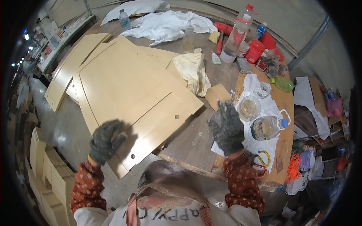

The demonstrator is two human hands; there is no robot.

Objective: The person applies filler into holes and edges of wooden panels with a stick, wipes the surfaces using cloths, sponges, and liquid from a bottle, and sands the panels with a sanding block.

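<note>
A large cream-yellow cabinet door panel [128,83] with grooved lines and two small holes lies tilted across the table, its near corner past the edge. My left hand [107,140], in a dark grey knit glove, is at the panel's near left edge and casts a shadow on it. Its fingers are bent but apart from the thumb, with nothing visible between them. Over the table to the right, my gloved right hand [228,130] has its fingers stretched forward and apart. Just beyond its fingertips lies a tan sheet of sandpaper [217,95]. Beside it stands a cut-off plastic container [249,108].
More cream panels [71,71] lie beneath and left of the large one. A crumpled pale cloth [192,71] rests at its right edge. Bottles [235,41] crowd the far right. A cut jug [265,127] and yellow-handled scissors [266,160] lie nearer. Stacked panels [52,177] stand at lower left.
</note>
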